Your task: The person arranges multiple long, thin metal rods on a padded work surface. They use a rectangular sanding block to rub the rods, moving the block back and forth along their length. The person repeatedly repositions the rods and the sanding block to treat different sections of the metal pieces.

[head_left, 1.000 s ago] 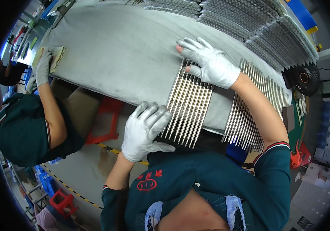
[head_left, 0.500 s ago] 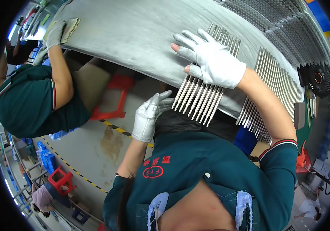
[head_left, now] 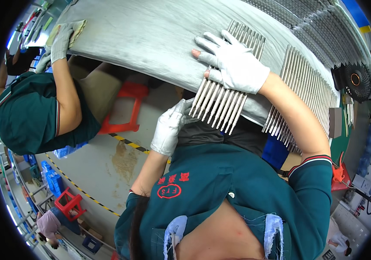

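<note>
My right hand (head_left: 239,65), in a white glove with two bare fingertips, lies flat with fingers spread across a row of slim metal rods (head_left: 220,106). The rods lie side by side, their near ends jutting over the edge of the grey-covered table (head_left: 150,43). At the left side of those ends is my gloved left hand (head_left: 168,128), fingers stretched toward the outermost rod. Whether its fingertips touch that rod I cannot tell. A larger row of similar rods (head_left: 300,91) rests on the table to the right, partly behind my right forearm.
Stacked metal rods (head_left: 324,32) fill the far right of the table, with a black fan (head_left: 355,82) beside them. To the left, a co-worker's gloved hand (head_left: 62,41) rests on a yellowish cloth (head_left: 79,32). A red stool (head_left: 127,106) stands below the table edge.
My right hand and the rods beneath it have shifted slightly left and away from me. My left hand has come up closer to the rods' near ends.
</note>
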The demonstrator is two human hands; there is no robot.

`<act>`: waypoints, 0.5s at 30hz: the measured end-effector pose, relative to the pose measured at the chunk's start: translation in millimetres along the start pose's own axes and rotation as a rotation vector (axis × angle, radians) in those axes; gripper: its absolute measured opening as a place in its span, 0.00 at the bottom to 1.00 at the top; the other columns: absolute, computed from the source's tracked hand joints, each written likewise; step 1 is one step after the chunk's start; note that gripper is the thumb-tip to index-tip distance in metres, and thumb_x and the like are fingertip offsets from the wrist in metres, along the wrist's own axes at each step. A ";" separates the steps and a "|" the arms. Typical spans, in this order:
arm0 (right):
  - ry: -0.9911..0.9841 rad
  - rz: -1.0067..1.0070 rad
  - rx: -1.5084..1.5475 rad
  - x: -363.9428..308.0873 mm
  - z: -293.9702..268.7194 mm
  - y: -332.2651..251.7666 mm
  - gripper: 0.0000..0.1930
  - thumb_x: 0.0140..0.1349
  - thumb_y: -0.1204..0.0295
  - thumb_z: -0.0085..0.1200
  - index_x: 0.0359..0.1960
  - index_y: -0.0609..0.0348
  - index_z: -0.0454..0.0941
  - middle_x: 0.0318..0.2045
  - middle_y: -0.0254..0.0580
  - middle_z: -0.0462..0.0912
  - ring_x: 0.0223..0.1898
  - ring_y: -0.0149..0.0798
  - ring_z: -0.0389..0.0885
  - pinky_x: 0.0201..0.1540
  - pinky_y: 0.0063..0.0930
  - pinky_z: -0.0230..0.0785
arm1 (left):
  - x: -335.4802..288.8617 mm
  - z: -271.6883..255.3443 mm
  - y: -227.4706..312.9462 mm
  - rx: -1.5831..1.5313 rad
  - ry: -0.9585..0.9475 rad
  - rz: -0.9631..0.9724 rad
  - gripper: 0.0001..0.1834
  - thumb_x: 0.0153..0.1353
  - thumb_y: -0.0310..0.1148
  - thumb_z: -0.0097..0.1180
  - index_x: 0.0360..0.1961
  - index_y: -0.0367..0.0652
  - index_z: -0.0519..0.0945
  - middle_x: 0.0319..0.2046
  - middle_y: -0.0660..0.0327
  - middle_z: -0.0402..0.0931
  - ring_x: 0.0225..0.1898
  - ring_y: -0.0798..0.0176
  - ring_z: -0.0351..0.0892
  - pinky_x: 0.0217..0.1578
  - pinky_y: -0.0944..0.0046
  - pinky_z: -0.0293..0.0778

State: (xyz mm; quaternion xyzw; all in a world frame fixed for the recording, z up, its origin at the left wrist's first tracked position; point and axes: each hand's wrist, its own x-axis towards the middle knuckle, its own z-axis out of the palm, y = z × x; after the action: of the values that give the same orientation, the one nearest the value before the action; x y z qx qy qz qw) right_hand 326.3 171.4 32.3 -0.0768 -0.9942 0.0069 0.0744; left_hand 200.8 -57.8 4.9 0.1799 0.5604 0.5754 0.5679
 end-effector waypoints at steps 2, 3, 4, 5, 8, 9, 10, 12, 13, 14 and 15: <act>-0.005 -0.002 -0.007 -4.5 -0.7 1.4 0.31 0.74 0.48 0.39 0.72 0.50 0.66 0.73 0.50 0.65 0.75 0.50 0.58 0.77 0.56 0.43 | 1.2 -0.2 -4.4 -0.042 -0.015 -0.001 0.32 0.78 0.48 0.44 0.62 0.23 0.72 0.56 0.47 0.78 0.56 0.59 0.80 0.55 0.59 0.77; -0.007 -0.004 -0.007 -7.9 -2.0 1.9 0.31 0.74 0.47 0.39 0.72 0.50 0.66 0.72 0.50 0.65 0.75 0.50 0.58 0.77 0.56 0.44 | 1.8 0.1 -4.4 -0.027 -0.014 -0.020 0.32 0.78 0.48 0.43 0.62 0.24 0.72 0.56 0.47 0.78 0.56 0.59 0.80 0.55 0.59 0.77; -0.008 -0.006 -0.008 -11.6 -3.9 2.2 0.31 0.74 0.47 0.39 0.72 0.50 0.66 0.72 0.50 0.65 0.75 0.50 0.58 0.77 0.55 0.44 | 2.3 0.3 -3.6 -0.011 -0.013 -0.038 0.32 0.78 0.48 0.43 0.62 0.24 0.72 0.56 0.47 0.78 0.56 0.59 0.80 0.56 0.59 0.77; -0.012 -0.009 -0.009 -15.3 -5.7 2.6 0.31 0.74 0.47 0.39 0.72 0.50 0.66 0.72 0.50 0.66 0.75 0.50 0.59 0.77 0.55 0.44 | 2.5 1.0 -3.3 0.002 -0.011 -0.057 0.32 0.78 0.48 0.43 0.62 0.24 0.71 0.56 0.47 0.78 0.56 0.59 0.80 0.56 0.59 0.76; -0.019 -0.021 -0.012 -23.9 -9.0 5.3 0.31 0.74 0.47 0.39 0.71 0.51 0.67 0.72 0.50 0.66 0.75 0.51 0.59 0.77 0.55 0.45 | 3.8 3.7 -1.4 0.009 -0.051 -0.069 0.32 0.79 0.48 0.42 0.62 0.24 0.72 0.57 0.47 0.79 0.55 0.60 0.80 0.56 0.61 0.76; -0.020 -0.023 -0.016 -25.8 -9.7 5.5 0.31 0.74 0.47 0.39 0.71 0.51 0.67 0.72 0.50 0.66 0.75 0.51 0.59 0.77 0.55 0.45 | 3.9 4.8 -0.4 0.013 -0.054 -0.074 0.32 0.79 0.48 0.42 0.62 0.24 0.72 0.56 0.48 0.79 0.55 0.60 0.80 0.56 0.62 0.75; -0.021 -0.026 -0.019 -27.4 -10.4 5.5 0.31 0.74 0.47 0.39 0.71 0.51 0.67 0.72 0.50 0.66 0.75 0.51 0.59 0.77 0.55 0.45 | 3.8 6.2 0.6 0.016 -0.057 -0.080 0.32 0.79 0.48 0.42 0.62 0.24 0.73 0.56 0.48 0.79 0.55 0.61 0.80 0.55 0.63 0.75; -0.017 -0.030 -0.017 -28.5 -10.8 5.9 0.31 0.74 0.47 0.40 0.71 0.51 0.67 0.72 0.50 0.66 0.74 0.51 0.60 0.77 0.54 0.45 | 3.6 8.3 4.1 0.032 -0.055 -0.088 0.32 0.79 0.49 0.42 0.62 0.25 0.73 0.56 0.49 0.79 0.55 0.62 0.80 0.55 0.64 0.75; -0.016 -0.029 -0.011 -29.4 -10.4 6.2 0.31 0.73 0.47 0.40 0.71 0.51 0.67 0.71 0.51 0.66 0.74 0.52 0.60 0.77 0.54 0.45 | 3.4 10.1 5.2 0.043 -0.052 -0.092 0.32 0.79 0.49 0.42 0.61 0.25 0.74 0.56 0.49 0.80 0.54 0.63 0.80 0.55 0.64 0.75; -0.012 -0.029 -0.002 -28.5 -9.4 6.1 0.32 0.73 0.47 0.40 0.71 0.51 0.67 0.71 0.51 0.66 0.74 0.52 0.60 0.77 0.54 0.45 | 3.4 10.0 6.6 0.058 -0.046 -0.097 0.32 0.79 0.49 0.42 0.61 0.25 0.74 0.55 0.50 0.80 0.54 0.64 0.80 0.55 0.64 0.75; -0.015 -0.030 0.001 -28.4 -9.3 6.2 0.32 0.73 0.47 0.40 0.71 0.52 0.67 0.71 0.51 0.66 0.74 0.52 0.60 0.77 0.54 0.45 | 3.4 9.9 6.8 0.083 -0.036 -0.105 0.32 0.79 0.49 0.42 0.61 0.26 0.75 0.55 0.50 0.80 0.54 0.64 0.80 0.55 0.64 0.75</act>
State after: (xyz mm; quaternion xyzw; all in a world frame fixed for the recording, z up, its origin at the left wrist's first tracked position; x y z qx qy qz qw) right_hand 356.4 173.2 37.1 -0.0616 -0.9958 0.0068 0.0670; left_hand 205.1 -48.7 12.2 0.1840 0.5820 0.5180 0.5993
